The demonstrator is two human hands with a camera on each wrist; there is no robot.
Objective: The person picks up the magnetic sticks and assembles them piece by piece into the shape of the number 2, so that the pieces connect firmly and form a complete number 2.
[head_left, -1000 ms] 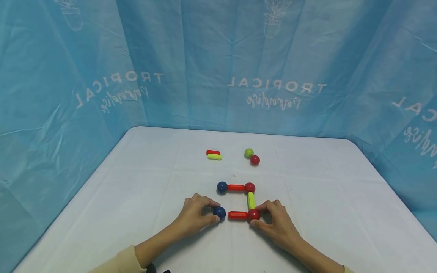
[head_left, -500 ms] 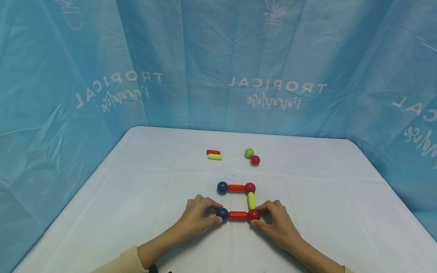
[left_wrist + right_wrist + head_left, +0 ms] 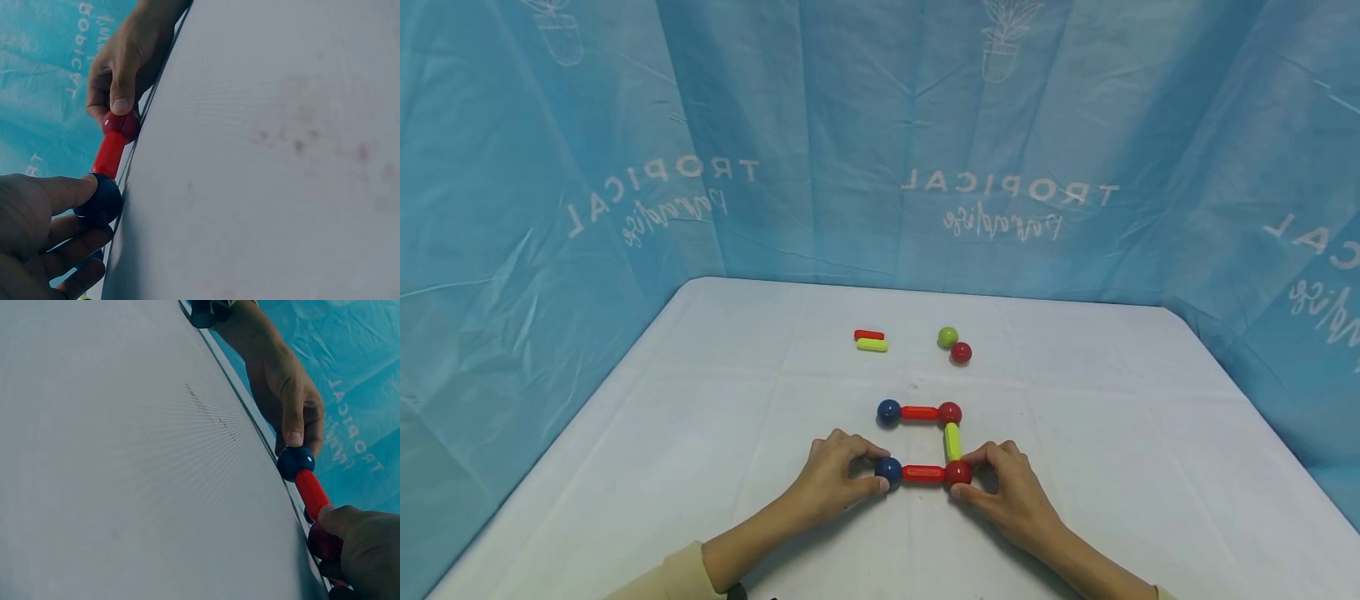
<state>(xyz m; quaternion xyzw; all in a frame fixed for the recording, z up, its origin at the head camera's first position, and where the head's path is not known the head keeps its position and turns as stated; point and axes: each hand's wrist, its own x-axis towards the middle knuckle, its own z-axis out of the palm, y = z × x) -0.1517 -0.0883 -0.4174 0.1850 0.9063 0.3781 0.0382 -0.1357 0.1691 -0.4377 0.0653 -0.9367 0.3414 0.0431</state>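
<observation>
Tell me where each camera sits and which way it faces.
Head: on the head, facing forward and down at the white table and blue printed sheet; left hand, right hand, tan sleeves show.
Left wrist: on that wrist, facing the glossy dark-blue ball the left hand pinches; right hand beyond.
Right wrist: on that wrist, facing the glossy dark-red ball the right hand holds; left hand beyond.
Shared: both wrist views show the red faceted rod between those balls.

Creased, shiny blue sheet curtain (image 3: 865,100) bears mirror-reversed white lettering: capitals "TROPICAL" (image 3: 1009,185) above script "Paradise" (image 3: 1002,225). Head view: pair complete at centre and left, cut by frame edge at right. Wrist views: parts of same lettering, sideways, blurred.
</observation>
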